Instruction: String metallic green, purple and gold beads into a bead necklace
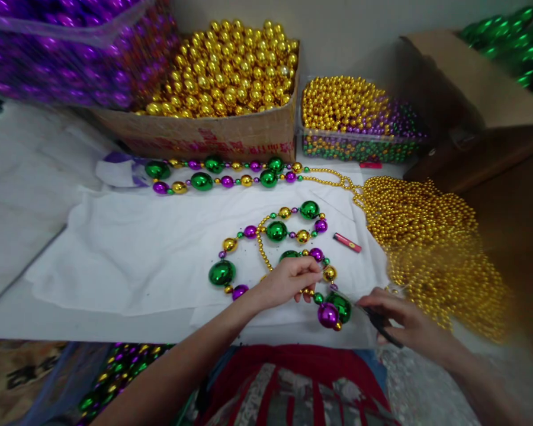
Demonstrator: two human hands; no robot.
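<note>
My left hand [288, 281] is closed in a pinch on a bead necklace [222, 273] of shiny green, purple and gold balls. The necklace lies looped on the white cloth, and part of it passes under my fingers. A thin strand seems to show at my left fingertips. In my right hand [395, 316] is a pair of scissors [384, 328] with dark handles, its blades pointing left towards a large green ball [339, 307] and a purple ball [328, 315]. Whether the blades touch anything is unclear.
Behind stand a cardboard box of gold balls [195, 133] and a clear bin of small beads [359, 140]. Gold bead strands [426, 219] are heaped at right beside a brown box [484, 89]. Another necklace [202, 181] and a small red stick [347, 242] lie on the cloth [128, 254].
</note>
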